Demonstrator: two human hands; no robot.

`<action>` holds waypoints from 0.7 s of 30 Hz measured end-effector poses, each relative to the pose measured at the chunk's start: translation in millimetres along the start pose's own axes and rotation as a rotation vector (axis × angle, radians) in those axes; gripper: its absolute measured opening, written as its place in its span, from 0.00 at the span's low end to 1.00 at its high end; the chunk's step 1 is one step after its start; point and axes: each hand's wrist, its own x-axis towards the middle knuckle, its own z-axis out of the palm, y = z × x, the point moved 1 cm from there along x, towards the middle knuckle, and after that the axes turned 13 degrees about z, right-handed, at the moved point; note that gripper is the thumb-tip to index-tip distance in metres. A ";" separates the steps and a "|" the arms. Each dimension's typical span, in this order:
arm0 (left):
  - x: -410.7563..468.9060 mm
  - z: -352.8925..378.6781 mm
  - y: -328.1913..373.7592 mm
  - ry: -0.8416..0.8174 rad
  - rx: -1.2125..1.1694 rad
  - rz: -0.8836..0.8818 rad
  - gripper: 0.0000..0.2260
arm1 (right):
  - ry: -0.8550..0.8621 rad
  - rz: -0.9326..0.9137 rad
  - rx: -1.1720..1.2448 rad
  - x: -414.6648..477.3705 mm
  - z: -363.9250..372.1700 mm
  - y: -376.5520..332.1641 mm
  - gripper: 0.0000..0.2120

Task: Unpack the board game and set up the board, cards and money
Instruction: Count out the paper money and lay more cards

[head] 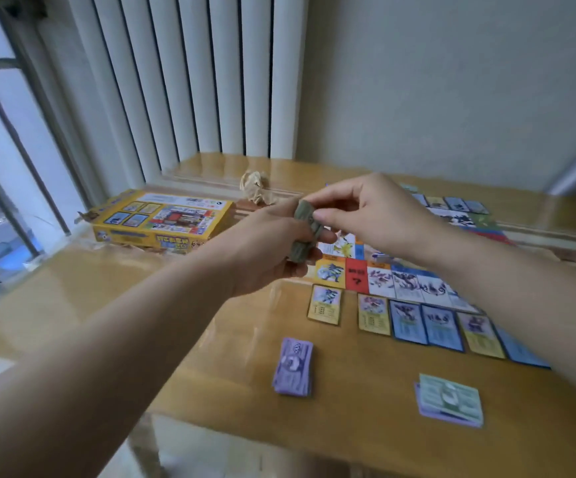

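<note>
L hand (268, 248), R hand (378, 215) — money wad (305, 232)

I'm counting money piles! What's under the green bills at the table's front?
Purple bills peek out beneath the green bills, along their left and near edges. How many lie covered cannot be seen.

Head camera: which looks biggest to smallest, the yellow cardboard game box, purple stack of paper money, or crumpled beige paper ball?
1. yellow cardboard game box
2. purple stack of paper money
3. crumpled beige paper ball
The money lies nearer the camera, so the last two are unsure.
</note>
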 end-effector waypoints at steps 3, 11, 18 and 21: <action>-23.6 19.3 -1.0 -0.049 -0.002 -0.005 0.14 | -0.044 0.013 0.065 -29.2 -1.2 3.0 0.10; -75.4 5.5 -28.4 -0.153 1.301 0.330 0.15 | -0.311 0.318 0.048 -54.7 18.1 41.5 0.09; -98.4 15.4 -47.6 -0.450 1.758 0.361 0.13 | -0.272 0.334 -0.319 -55.9 51.2 58.9 0.06; -97.5 17.0 -53.3 -0.475 1.799 0.340 0.13 | -0.176 0.264 -0.446 -59.0 59.6 61.6 0.07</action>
